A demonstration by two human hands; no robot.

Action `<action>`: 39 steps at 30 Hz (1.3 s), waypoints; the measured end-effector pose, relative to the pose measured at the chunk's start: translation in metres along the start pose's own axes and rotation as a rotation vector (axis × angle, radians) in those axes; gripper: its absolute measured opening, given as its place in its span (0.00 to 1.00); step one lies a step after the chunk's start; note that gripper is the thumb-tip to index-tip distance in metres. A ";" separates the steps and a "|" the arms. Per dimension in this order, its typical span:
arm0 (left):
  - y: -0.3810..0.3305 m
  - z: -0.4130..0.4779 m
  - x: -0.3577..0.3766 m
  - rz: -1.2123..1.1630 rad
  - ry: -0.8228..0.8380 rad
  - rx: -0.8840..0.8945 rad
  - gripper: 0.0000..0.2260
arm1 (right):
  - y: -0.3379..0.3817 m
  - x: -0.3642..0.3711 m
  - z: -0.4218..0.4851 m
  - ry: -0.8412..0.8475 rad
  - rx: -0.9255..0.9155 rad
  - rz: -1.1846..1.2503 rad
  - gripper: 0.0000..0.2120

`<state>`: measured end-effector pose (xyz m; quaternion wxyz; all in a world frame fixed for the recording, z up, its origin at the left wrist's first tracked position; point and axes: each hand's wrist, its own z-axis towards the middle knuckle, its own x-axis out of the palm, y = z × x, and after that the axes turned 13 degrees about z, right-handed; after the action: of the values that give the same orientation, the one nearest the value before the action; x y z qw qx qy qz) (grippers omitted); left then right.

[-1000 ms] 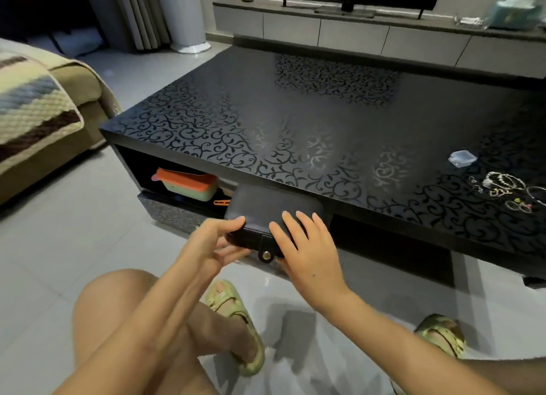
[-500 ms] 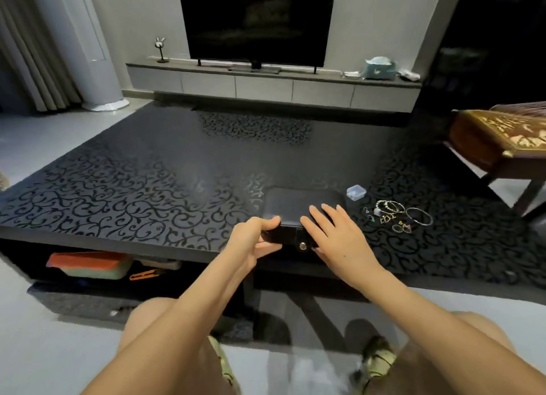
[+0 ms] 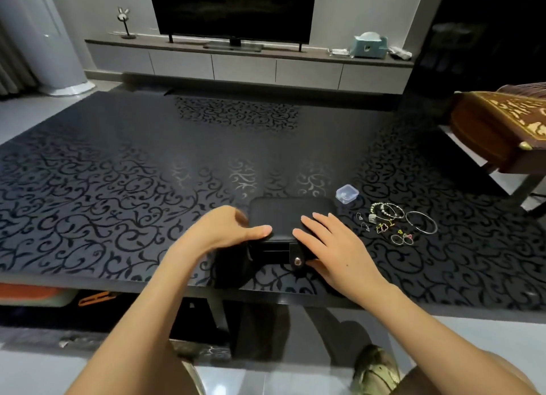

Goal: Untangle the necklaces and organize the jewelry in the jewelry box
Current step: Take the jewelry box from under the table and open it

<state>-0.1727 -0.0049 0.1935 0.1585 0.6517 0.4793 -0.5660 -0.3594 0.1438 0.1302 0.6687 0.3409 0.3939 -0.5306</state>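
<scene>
A black jewelry box (image 3: 283, 214) with a snap-button strap on its front sits closed on the black patterned table (image 3: 118, 187), near the front edge. My left hand (image 3: 224, 232) grips its left side, thumb lying on the lid. My right hand (image 3: 331, 244) holds the right side, fingers spread over the lid and thumb by the strap. To the right of the box lies a loose cluster of jewelry (image 3: 387, 221): a beaded bracelet, thin bangles, small rings and coloured charms. A silver bangle (image 3: 421, 222) lies at the far right of it.
A small clear plastic case (image 3: 347, 193) rests just behind the jewelry. A wooden chair (image 3: 499, 134) stands off the table's right end. Under the table on the left sits an orange-lidded container (image 3: 32, 294). A TV cabinet (image 3: 245, 66) lines the far wall.
Both hands lifted the box from the shelf under the table up onto the tabletop and set it down beside the jewelry. My view swung right and up.
</scene>
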 end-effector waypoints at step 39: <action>0.003 0.096 0.022 -0.813 -0.257 0.052 0.09 | -0.021 -0.034 0.040 0.169 0.124 0.195 0.21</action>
<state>-0.2288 -0.0685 0.1436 -0.0354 0.3377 0.6592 -0.6709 -0.3780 0.1198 0.1775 0.6592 0.4615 0.3802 -0.4559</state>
